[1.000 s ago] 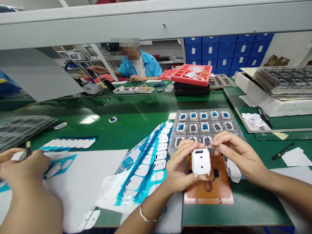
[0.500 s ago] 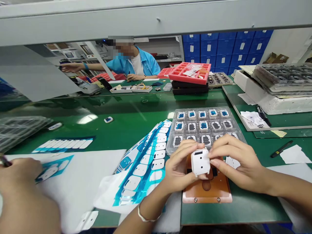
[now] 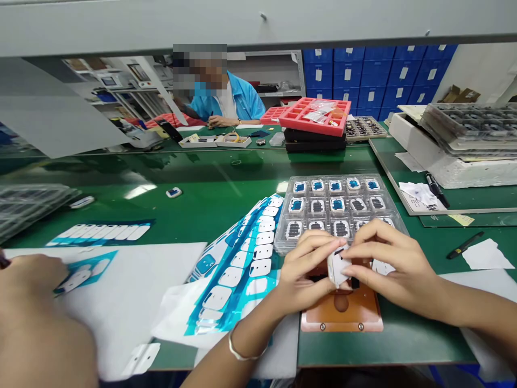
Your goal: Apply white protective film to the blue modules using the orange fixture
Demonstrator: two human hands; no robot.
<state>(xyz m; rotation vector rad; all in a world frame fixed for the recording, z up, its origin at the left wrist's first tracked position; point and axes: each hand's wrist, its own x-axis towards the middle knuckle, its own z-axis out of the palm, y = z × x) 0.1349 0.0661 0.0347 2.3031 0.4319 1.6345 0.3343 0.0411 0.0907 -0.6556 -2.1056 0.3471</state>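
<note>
We see the white casing (image 3: 336,268) clasped in the left hand (image 3: 299,276) above the orange plate (image 3: 343,312), presumably for steadiness, while the right hand (image 3: 398,269) meets its edge; whether it pinches, we cannot tell. The clear tray (image 3: 282,237) lies just beyond, apparently for easy reach.

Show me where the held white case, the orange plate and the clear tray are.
White case (image 3: 336,268): head view, on its white face.
Orange plate (image 3: 343,318): head view, on its bare lower surface.
Clear tray (image 3: 281,229): head view, on its left rim.
</note>
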